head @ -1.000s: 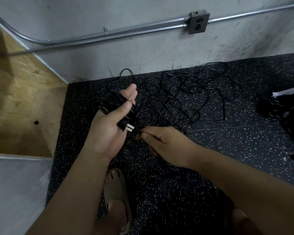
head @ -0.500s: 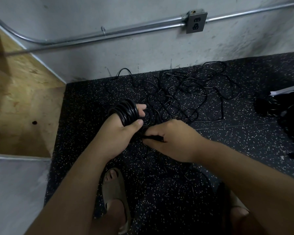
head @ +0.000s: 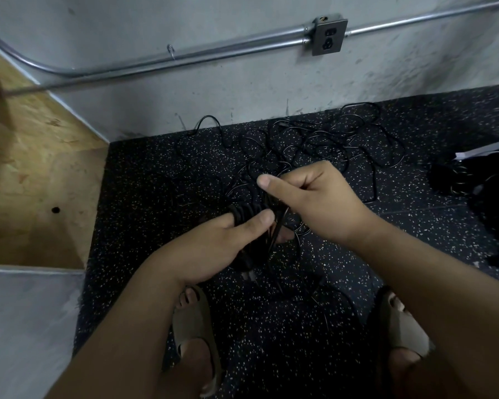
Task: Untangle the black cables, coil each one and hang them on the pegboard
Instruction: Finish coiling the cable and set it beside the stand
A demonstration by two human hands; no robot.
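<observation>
My left hand (head: 213,249) grips a coil of black cable (head: 247,213), its loops bunched over the fingers and its plug (head: 248,273) hanging below the palm. My right hand (head: 320,200) pinches the loose end of the same cable just above the coil, thumb pointing left. Behind both hands a tangle of thin black cables (head: 314,145) lies spread on the speckled black floor (head: 156,182) near the wall. No pegboard shows in this view.
A wooden box (head: 35,174) stands at the left. A grey wall with metal conduit (head: 185,53) and an outlet (head: 329,34) runs along the back. More dark cable bundles (head: 478,191) lie at the right. My feet in tan sandals (head: 196,332) are below.
My left hand has turned over and dropped, so the coil now faces down with the plug hanging. My right hand has risen above the coil, carrying the cable end with it.
</observation>
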